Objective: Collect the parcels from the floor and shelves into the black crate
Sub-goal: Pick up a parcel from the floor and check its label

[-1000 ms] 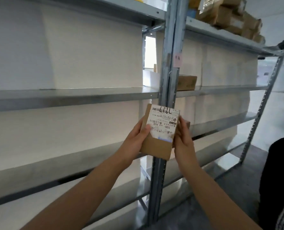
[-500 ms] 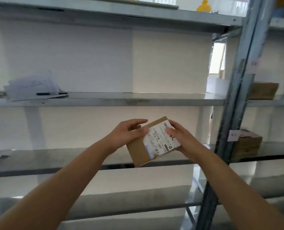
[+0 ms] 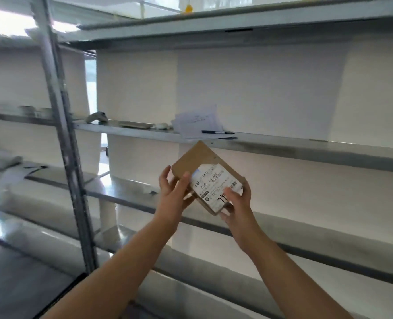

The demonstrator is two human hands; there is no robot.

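1. grey metal shelving fills the view against a pale wall, most of its tiers bare, and a steel upright stands at the left.
2. on the middle tier lie loose papers with a pen resting on them. a few small items further left are too blurred to name.
3. the task's thing, a flat cardboard parcel, is in the air in front of the shelves, just below that tier and touching no shelf.
4. it is tilted corner-up with its white shipping label facing the camera, probably so the print and the handwritten number can be read.
5. the left hand holds the parcel's left edge, with 1 digit on the front face and the rest loosely spread. the right hand grips the lower right corner, thumb across the label. using 2 hands on so small a box suggests checking or turning it, not bearing weight.
6. the black crate is not in view, so i cannot tell where it stands or what it holds.
7. my judgement is that this parcel is collected but not yet deposited. the next move calls for finding the crate and lowering the parcel in, and 1 hand would likely do for that.
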